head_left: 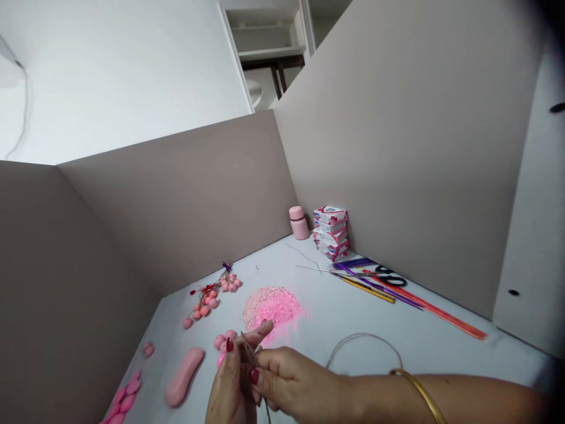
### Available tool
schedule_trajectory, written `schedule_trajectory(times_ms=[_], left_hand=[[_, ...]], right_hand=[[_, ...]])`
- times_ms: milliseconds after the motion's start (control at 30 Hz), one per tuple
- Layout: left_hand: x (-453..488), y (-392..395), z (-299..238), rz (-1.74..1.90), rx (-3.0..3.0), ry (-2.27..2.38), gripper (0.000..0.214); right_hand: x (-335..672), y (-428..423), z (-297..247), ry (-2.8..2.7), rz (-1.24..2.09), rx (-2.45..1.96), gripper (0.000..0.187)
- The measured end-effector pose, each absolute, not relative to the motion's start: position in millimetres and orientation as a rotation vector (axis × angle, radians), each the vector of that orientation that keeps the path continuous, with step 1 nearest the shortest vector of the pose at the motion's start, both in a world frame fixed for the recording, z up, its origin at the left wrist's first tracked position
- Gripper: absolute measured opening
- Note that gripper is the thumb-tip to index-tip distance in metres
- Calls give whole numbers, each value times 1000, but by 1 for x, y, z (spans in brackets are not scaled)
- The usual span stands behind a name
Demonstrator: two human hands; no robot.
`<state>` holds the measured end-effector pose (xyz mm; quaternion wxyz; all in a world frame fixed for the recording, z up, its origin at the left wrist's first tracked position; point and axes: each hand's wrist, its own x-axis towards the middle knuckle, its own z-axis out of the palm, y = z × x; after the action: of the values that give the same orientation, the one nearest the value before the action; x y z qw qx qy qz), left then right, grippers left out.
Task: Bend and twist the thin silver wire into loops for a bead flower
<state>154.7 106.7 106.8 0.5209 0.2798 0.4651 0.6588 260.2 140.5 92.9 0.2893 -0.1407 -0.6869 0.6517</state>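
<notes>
Head cam: both hands are near middle on the table (309, 347). Right hand (291, 374) has thumb and fingers pinched on a thin cord (248, 350), and the left hand (230, 383) is closed on it too, one finger sticking out. Some pink balls (219, 341) show just past the left thumb, can't tell if they're held. Pink crumbs (276, 305) lie farther off, pink case (183, 377) to the left.
</notes>
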Motion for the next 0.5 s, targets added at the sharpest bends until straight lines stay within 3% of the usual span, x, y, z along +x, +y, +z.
schedule_trajectory(times_ms=[500], left_hand=[[152,114,97,1584,713,1160,34]], right_hand=[[265,143,92,-1932,1707,-341,45]])
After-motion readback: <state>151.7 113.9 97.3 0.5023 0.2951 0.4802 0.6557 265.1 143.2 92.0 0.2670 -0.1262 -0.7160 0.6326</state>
